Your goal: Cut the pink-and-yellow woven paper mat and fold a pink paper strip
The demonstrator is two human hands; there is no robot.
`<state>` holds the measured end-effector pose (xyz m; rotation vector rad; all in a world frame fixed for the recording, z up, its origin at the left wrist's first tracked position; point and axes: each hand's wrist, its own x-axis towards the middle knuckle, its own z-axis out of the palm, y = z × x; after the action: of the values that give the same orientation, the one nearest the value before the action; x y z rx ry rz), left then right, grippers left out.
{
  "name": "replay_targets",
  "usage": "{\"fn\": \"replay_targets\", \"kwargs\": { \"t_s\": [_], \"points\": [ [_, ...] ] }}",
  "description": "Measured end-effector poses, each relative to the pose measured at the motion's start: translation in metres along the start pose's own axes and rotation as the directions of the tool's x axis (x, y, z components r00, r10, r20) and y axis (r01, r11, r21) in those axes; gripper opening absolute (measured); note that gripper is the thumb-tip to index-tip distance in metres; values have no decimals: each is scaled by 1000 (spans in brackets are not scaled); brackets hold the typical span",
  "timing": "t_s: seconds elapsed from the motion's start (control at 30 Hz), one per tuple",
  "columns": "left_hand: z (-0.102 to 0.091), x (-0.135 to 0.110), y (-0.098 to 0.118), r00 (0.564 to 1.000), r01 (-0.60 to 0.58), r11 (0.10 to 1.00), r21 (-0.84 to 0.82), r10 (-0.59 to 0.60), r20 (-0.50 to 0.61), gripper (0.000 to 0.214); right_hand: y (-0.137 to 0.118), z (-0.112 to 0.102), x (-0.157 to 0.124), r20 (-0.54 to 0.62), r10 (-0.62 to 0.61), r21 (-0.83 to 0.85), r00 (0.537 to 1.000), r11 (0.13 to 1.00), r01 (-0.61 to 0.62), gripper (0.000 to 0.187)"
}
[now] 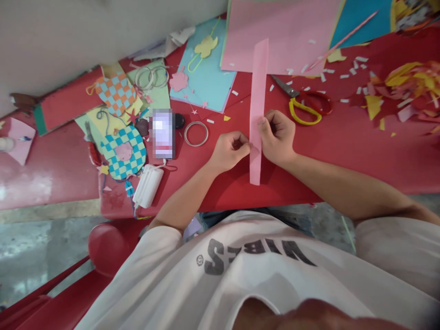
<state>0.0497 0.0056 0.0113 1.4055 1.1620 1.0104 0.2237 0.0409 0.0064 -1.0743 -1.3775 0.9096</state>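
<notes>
A long pink paper strip (257, 91) lies lengthwise on the red table (343, 151), running from near the front edge up onto a large pink sheet (285, 32). My left hand (229, 151) pinches the strip's left edge with closed fingers. My right hand (278, 135) is curled on the strip's right edge, thumb pressing it down. Both hands meet at the strip's lower half.
Scissors (304, 103) with yellow and red handles lie just right of my right hand. A phone (162, 133), a ring (195, 133), woven paper crafts (123, 151), a white power bank (148, 185) and a blue sheet (206, 68) sit at left. Paper scraps (409, 87) pile at right.
</notes>
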Motion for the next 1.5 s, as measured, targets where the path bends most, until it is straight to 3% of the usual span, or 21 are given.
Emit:
{"fn": "replay_targets", "kwargs": {
  "t_s": [0.13, 0.4, 0.5, 0.6, 0.67, 0.8, 0.9, 1.1, 1.37, 1.5],
  "points": [
    [-1, 0, 0, 1000, 0, 1000, 2, 0, -2, 17, 1, 1, -1, -2, 25, 3, 1000, 1000, -25, 61],
    [0, 0, 3, 997, 34, 997, -65, -30, 69, 37, 2, -1, 2, -44, 6, -13, 999, 1000, -7, 65],
    [-3, 2, 0, 1000, 1, 997, -73, 0, 14, 39, 6, -2, 4, 95, 38, 32, 995, 999, -41, 65],
    [-9, 4, -2, 1000, 7, 996, -85, -7, -9, 41, 7, -3, 3, 275, 43, 57, 960, 996, -61, 66],
    [-12, 4, 1, 998, 42, 993, -113, -36, 59, 43, 5, -5, 0, 311, 19, 35, 950, 999, -32, 66],
    [-9, 3, 6, 986, 59, 989, -134, -36, 165, 45, -2, -7, -4, 231, -11, -29, 973, 999, 18, 67],
    [-5, 3, 2, 991, 33, 992, -118, -17, 136, 43, -2, -7, -3, 223, -20, -22, 975, 999, 26, 65],
    [-7, 4, -11, 1000, 8, 994, -106, -9, -11, 47, 9, -3, 0, 347, -138, 40, 928, 990, 132, 60],
    [-7, 3, -7, 999, 22, 997, -79, -19, 44, 43, 4, -3, -1, 228, -280, -38, 933, 955, 296, 55],
    [-4, 1, -5, 999, 32, 999, -19, -33, -12, 46, 7, -3, 0, 307, -308, -3, 900, 946, 325, 52]
  ]
}}
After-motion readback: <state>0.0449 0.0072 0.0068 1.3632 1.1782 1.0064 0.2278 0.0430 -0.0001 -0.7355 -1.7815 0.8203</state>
